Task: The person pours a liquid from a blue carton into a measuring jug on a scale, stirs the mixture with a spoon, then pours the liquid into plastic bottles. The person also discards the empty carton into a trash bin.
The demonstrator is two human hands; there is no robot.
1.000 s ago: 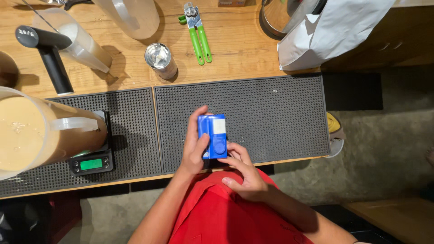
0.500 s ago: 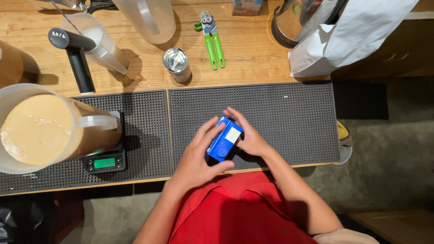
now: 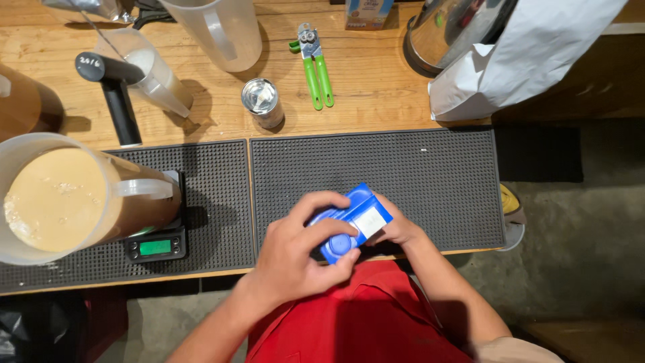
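A blue carton [image 3: 357, 216] with a white label and a round blue cap lies tilted over the near edge of the right black rubber mat [image 3: 416, 175]. My left hand [image 3: 300, 252] wraps over its near end, with fingers on the cap. My right hand [image 3: 396, 228] holds the carton's far side from underneath. Both arms come up from below, over a red garment.
A large pitcher of beige liquid [image 3: 64, 198] stands on a small scale [image 3: 156, 245] at the left. On the wooden counter lie an open tin can [image 3: 261, 101], a green can opener [image 3: 316, 70], a clear jug [image 3: 218, 30], a white bag [image 3: 531, 54].
The carton has tipped from lying flat to a diagonal tilt, and my left hand has moved over its cap end. The view has shifted slightly.
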